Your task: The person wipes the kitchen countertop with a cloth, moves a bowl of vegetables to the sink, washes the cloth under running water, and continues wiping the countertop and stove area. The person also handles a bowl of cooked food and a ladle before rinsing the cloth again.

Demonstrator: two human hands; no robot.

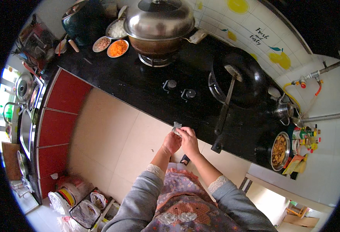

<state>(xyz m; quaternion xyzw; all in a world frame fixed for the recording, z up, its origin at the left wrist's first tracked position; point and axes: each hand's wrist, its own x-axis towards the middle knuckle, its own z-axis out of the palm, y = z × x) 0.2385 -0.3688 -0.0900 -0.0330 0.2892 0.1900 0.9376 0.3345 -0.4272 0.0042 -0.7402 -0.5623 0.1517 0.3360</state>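
Observation:
Both hands meet over the floor just in front of the black counter (131, 89). My right hand (189, 141) pinches a small crumpled grey piece (177, 125), like a folded cloth or packet; its kind is not clear. Right beside it, my left hand (172, 143) is closed, its fingers curled toward the same piece. Whether the left fingers also hold it is partly hidden. Beyond the hands, a wok (251, 83) sits on the right burner with a long-handled spatula (229, 91) resting in it, its handle reaching over the counter's front edge.
A large covered pot (158, 23) stands on the left burner. Beside it are dishes of chopped orange food (117, 48), pink bits (101, 44) and white pieces (117, 29). A metal bowl of browned food (280, 151) and several bottles (311, 133) stand at the right. Bags (71, 197) lie lower left.

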